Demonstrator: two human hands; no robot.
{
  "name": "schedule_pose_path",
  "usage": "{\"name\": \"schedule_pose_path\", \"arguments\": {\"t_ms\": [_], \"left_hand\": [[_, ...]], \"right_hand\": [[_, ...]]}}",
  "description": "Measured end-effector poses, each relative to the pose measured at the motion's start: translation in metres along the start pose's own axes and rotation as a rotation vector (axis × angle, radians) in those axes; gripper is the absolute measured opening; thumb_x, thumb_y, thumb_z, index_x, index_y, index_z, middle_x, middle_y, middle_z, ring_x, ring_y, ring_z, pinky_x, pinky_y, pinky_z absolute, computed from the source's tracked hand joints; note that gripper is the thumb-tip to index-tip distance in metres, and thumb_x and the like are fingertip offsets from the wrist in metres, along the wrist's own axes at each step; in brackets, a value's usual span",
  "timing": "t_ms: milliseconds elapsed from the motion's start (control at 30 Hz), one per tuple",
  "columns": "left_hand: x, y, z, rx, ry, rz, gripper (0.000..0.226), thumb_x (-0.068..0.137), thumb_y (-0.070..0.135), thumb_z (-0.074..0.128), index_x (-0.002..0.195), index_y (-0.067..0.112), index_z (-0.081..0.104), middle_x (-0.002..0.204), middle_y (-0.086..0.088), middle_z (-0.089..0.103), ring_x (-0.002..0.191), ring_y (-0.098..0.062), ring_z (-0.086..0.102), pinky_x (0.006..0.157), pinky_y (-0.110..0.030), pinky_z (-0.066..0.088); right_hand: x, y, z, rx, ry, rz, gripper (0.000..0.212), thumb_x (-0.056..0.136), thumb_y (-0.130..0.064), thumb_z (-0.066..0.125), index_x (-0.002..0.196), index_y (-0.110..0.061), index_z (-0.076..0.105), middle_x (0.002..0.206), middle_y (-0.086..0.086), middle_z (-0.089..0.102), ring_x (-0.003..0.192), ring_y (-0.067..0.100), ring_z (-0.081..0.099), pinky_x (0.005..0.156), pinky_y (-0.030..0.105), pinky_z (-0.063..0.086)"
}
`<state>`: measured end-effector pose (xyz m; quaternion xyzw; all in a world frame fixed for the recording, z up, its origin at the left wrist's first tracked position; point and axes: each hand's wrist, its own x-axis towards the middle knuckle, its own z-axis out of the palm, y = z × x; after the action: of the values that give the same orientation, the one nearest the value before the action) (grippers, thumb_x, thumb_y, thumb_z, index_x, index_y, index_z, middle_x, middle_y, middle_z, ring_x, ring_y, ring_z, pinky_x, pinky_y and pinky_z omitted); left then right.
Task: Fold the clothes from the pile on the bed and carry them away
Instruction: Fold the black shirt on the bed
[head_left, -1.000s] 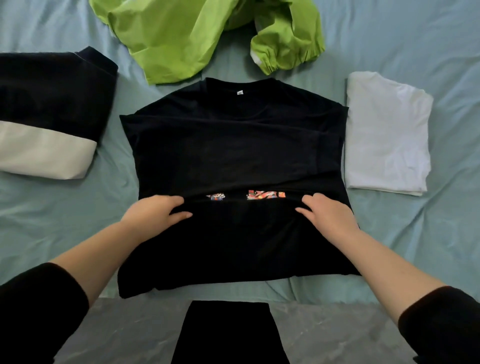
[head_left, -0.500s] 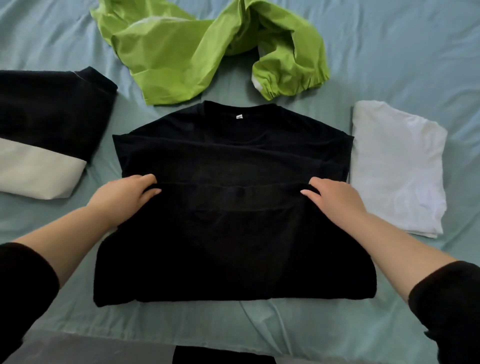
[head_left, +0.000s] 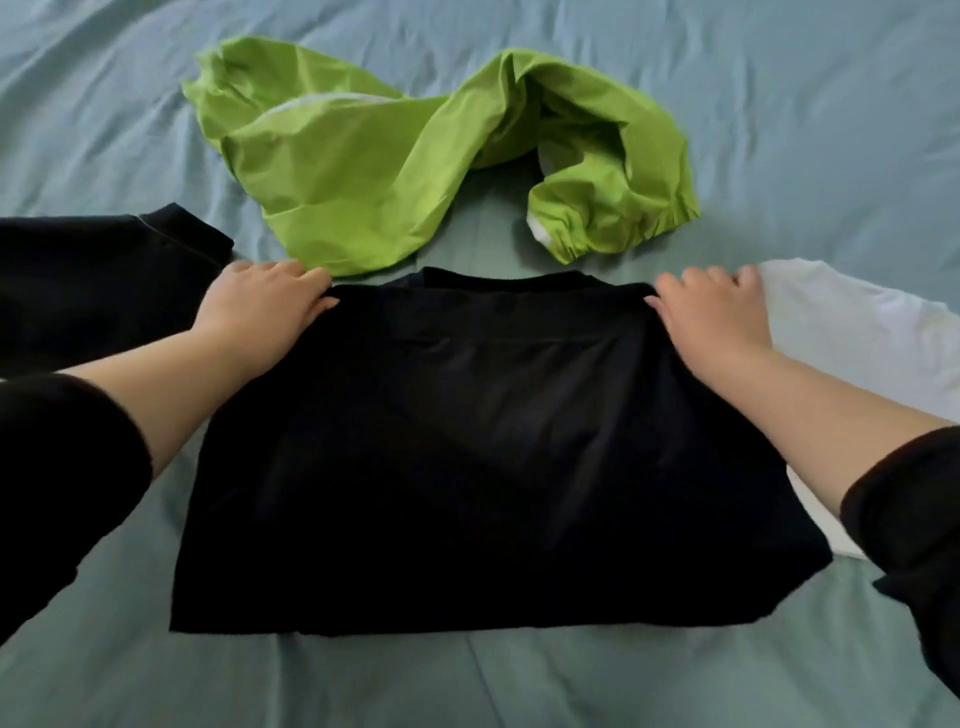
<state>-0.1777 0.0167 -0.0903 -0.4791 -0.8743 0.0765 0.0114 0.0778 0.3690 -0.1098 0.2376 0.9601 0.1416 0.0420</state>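
Observation:
A black T-shirt (head_left: 483, 457) lies folded in half on the blue-green bed sheet (head_left: 779, 130), its lower half doubled up over the chest so the folded hem reaches the collar. My left hand (head_left: 260, 306) grips the hem at the far left corner. My right hand (head_left: 711, 312) grips it at the far right corner. Both rest on the shirt's far edge. A crumpled lime-green jacket (head_left: 405, 171) lies unfolded just beyond the shirt.
A folded black garment (head_left: 93, 280) sits at the left, partly under my left forearm. A folded white T-shirt (head_left: 872, 343) lies at the right, partly hidden by my right arm. Wrinkled sheet spreads beyond the jacket and in front of the shirt.
Both hands carried the shirt's lower hem away from me, up over the chest to the collar. The printed strip and collar label are now covered. The view tilted forward.

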Motion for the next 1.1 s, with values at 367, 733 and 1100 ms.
{"name": "schedule_pose_path", "arguments": {"t_ms": [367,733,1100], "left_hand": [[-0.055,0.118,0.043,-0.171,-0.180,-0.060,0.064,0.095,0.060,0.018,0.154,0.033,0.018,0.162,-0.003,0.020,0.150,-0.020,0.015,0.118,-0.050,0.000],[-0.101,0.108,0.046,-0.164,-0.163,-0.200,0.061,0.097,0.060,0.016,0.154,0.038,0.011,0.163,-0.007,0.011,0.150,-0.030,0.001,0.116,-0.057,-0.006],[-0.192,0.130,0.046,-0.209,-0.314,-0.202,0.082,0.085,0.079,0.020,0.155,0.037,0.008,0.163,-0.008,0.005,0.150,-0.034,-0.002,0.114,-0.065,-0.005]], "right_hand": [[-0.063,-0.161,-0.009,0.390,-0.117,-0.290,0.054,0.099,-0.047,0.027,0.148,-0.025,0.037,0.154,0.002,0.037,0.143,0.020,0.032,0.117,0.049,0.015],[-0.096,-0.189,-0.015,0.353,-0.110,-0.191,0.059,0.100,-0.050,0.023,0.152,-0.024,0.025,0.159,0.005,0.025,0.146,0.022,0.024,0.117,0.053,0.011],[-0.209,-0.148,0.012,0.311,-0.226,-0.011,0.071,0.095,-0.060,0.023,0.155,-0.022,0.012,0.161,0.017,0.007,0.148,0.032,0.011,0.117,0.056,0.002]]}}
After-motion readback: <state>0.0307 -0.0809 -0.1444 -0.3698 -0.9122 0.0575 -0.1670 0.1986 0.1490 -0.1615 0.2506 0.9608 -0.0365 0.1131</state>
